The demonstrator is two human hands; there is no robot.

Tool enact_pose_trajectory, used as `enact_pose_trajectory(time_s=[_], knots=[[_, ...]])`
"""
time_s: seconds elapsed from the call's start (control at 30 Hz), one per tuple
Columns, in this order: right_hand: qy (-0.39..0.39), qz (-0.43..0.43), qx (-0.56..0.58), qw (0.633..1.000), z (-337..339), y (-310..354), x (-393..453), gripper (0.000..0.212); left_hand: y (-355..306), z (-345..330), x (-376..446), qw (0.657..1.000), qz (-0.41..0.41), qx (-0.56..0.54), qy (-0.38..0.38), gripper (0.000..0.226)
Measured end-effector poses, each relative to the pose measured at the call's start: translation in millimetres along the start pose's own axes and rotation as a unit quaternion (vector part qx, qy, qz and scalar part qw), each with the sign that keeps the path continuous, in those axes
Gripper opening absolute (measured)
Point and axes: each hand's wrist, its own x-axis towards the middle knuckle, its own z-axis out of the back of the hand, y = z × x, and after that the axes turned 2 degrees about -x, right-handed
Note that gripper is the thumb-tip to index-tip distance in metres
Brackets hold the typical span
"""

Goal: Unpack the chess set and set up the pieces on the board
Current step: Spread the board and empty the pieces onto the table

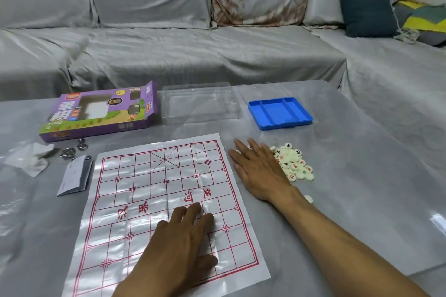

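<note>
- On the table (337, 176), the paper board (166, 200) lies unfolded and flat, with no piece on it yet; the white pieces (295, 164) sit in a loose heap just beside its right edge.
- The left hand (181, 243) lies flat on the near half of the board, fingers straight and slightly spread, pressing the sheet down and holding nothing.
- The right hand (258, 169) rests palm down between the board and the heap, fingers straight, its edge touching the pieces; a few discs show under its fingertips, but none is gripped.
- To do this step well, I would keep the left hand's weight on the creased sheet so it cannot slide, and spread the heap face up before picking, sorting red characters from black.
- Count: one board, one purple box (101, 113), one clear lid (200, 103), one blue tray (280, 113) with three compartments, one stray piece (308, 198) near the right wrist. The heap is too crowded to count exactly.
</note>
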Motion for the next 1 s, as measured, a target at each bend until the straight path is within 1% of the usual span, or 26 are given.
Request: enact_pose_trajectory(time_s=[0.17, 0.23, 0.33, 0.43, 0.47, 0.53, 0.6, 0.67, 0.77, 0.83, 0.87, 0.9, 0.93, 0.97, 1.0], knots=[[0.011, -0.145, 0.015, 0.989, 0, -35, -15, 0.054, 1, -2, 1, 1.0, -0.004, 0.01, 0.006, 0.063], [0.014, -0.18, 0.015, 0.983, 0, -49, -23, 0.054, 2, -1, 1, 1.0, -0.004, 0.006, 0.007, 0.064], [0.005, -0.191, 0.009, 0.981, 4, -56, -39, 0.054, 2, -1, 0, 1.0, -0.007, 0.002, 0.004, 0.062], [-0.017, -0.193, 0.026, 0.981, 6, -47, -61, 0.057, 3, -1, -2, 1.0, -0.014, 0.005, -0.001, 0.064], [-0.021, -0.182, 0.023, 0.983, 5, -40, -69, 0.059, 3, -1, -2, 1.0, -0.015, 0.009, -0.002, 0.068], [0.001, -0.153, 0.015, 0.988, -2, -26, -79, 0.067, 4, -2, -3, 1.0, -0.017, 0.011, -0.007, 0.083], [0.018, -0.148, 0.02, 0.989, -9, -26, -79, 0.073, 3, -3, -4, 1.0, -0.017, 0.013, -0.012, 0.091], [0.005, -0.172, 0.025, 0.985, -11, -38, -74, 0.071, 5, -5, -3, 1.0, -0.013, 0.011, -0.018, 0.088], [-0.024, -0.187, 0.068, 0.98, -5, -63, -72, 0.058, 6, -7, -1, 1.0, -0.004, 0.002, -0.021, 0.086], [-0.06, -0.179, 0.109, 0.976, 1, -76, -69, 0.06, 8, -8, 1, 1.0, -0.003, 0.0, -0.02, 0.083], [-0.095, -0.191, 0.138, 0.967, 7, -81, -67, 0.061, 9, -7, 2, 1.0, -0.006, 0.004, -0.019, 0.077], [-0.136, -0.217, 0.171, 0.952, 15, -84, -67, 0.057, 9, -7, 3, 1.0, -0.009, 0.007, -0.015, 0.072], [-0.17, -0.25, 0.206, 0.931, 25, -87, -68, 0.049, 10, -6, 4, 1.0, -0.01, 0.008, -0.01, 0.07], [-0.186, -0.287, 0.24, 0.909, 35, -90, -71, 0.041, 11, -6, 5, 1.0, -0.012, 0.01, -0.007, 0.071], [-0.175, -0.319, 0.265, 0.893, 44, -93, -78, 0.035, 11, -5, 5, 1.0, -0.012, 0.013, -0.005, 0.073]])
